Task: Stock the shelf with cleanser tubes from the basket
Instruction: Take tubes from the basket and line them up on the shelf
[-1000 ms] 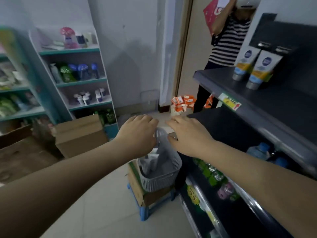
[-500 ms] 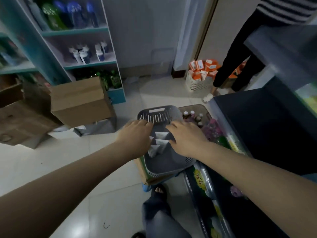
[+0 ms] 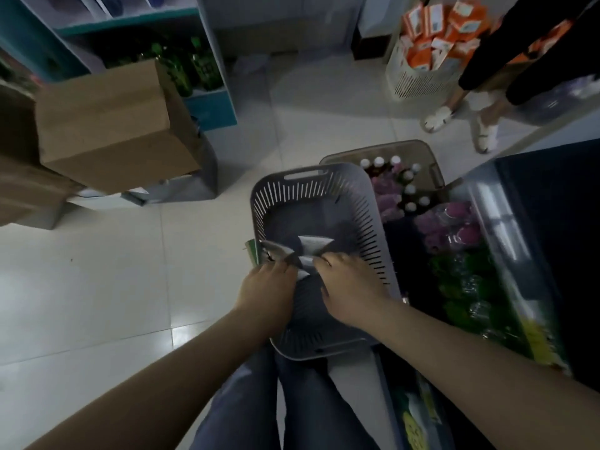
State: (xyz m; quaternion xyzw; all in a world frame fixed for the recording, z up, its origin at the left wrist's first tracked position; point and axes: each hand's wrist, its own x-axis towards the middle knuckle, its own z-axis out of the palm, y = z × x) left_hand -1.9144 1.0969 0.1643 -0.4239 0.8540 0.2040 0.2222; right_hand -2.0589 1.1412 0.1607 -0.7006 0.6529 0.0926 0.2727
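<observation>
Two tubes [image 3: 313,245]: left hand [image 3: 268,290] pinches one, right hand [image 3: 352,287] another, bottle crate [image 3: 433,164] beside basket [image 3: 360,183]

Small shop, stocked shelves [image 3: 130,22], cardboard box [image 3: 107,125], basket of orange packets [image 3: 418,81]

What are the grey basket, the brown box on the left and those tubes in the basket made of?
The basket looks like moulded plastic, matte grey: slotted walls, cut-out handle. The box is plain brown cardboard with folded flaps. The tubes seem soft plastic, pale with flat crimped ends, though blur leaves it open.
</observation>
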